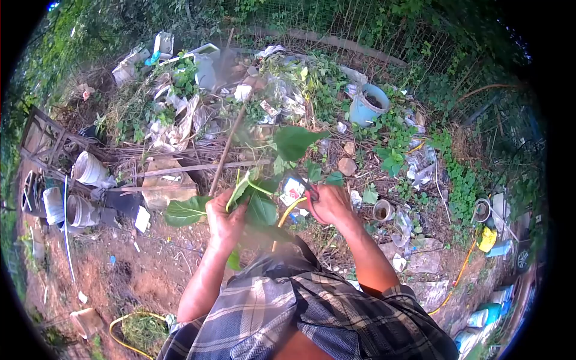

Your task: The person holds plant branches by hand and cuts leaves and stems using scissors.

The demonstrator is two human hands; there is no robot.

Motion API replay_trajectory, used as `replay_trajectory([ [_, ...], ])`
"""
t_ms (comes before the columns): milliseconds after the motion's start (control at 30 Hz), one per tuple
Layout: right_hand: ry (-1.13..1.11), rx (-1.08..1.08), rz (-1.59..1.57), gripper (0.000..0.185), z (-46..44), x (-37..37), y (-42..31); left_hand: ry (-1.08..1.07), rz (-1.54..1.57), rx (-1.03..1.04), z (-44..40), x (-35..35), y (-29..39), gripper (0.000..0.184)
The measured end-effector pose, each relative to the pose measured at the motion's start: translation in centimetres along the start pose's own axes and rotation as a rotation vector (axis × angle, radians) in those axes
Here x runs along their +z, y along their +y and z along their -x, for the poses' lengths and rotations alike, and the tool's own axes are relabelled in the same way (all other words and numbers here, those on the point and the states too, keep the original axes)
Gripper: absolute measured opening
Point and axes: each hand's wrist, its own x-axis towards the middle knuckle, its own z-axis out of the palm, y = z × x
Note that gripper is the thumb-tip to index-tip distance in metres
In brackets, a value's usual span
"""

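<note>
My left hand is closed around a leafy green stem. Broad leaves spread from it: one leaf sticks out to the left, another leaf hangs right of my fingers. A large leaf stands higher up, in front of both hands; I cannot tell whether it is on the same stem. In my right hand are red-handled scissors, their blades pointing up and left toward the foliage. The blade tips are hard to make out, and a gap separates the two hands.
Ahead lies a heap of dry sticks, plastic scraps and weeds, with a light-blue bucket on it. White buckets lie at the left. A yellow hose runs along the right. A wooden board and a long stick lie ahead.
</note>
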Motion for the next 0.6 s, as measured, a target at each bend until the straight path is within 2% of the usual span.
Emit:
replay_trajectory([
  [100, -0.013, 0.076, -0.192, 0.045, -0.6, 1.8, -0.8, -0.118, -0.019, -0.023, 1.0, 0.1, 0.6, 0.018],
  [133, -0.036, 0.089, -0.240, 0.046, -0.6, 1.8, -1.0, -0.095, 0.008, -0.012, 1.5, 0.6, 0.7, 0.012],
  [267, -0.029, 0.174, -0.090, 0.045, -1.6, 1.3, -2.3, -0.121, -0.046, -0.005, 2.7, 1.3, 0.0, 0.018],
  [400, 0.158, 0.121, -0.013, 0.059, -1.9, 1.3, -2.3, -0.136, 0.035, -0.066, 2.8, 0.7, 0.9, 0.016],
  [533, 0.027, 0.095, -0.002, 0.056, -0.9, 0.3, -2.5, -0.046, 0.179, -0.160, 2.6, 0.5, 2.4, 0.016],
  [600, 0.041, 0.092, 0.014, 0.056, -0.6, 0.8, -2.4, -0.034, 0.241, -0.188, 2.4, 0.2, 2.3, 0.016],
])
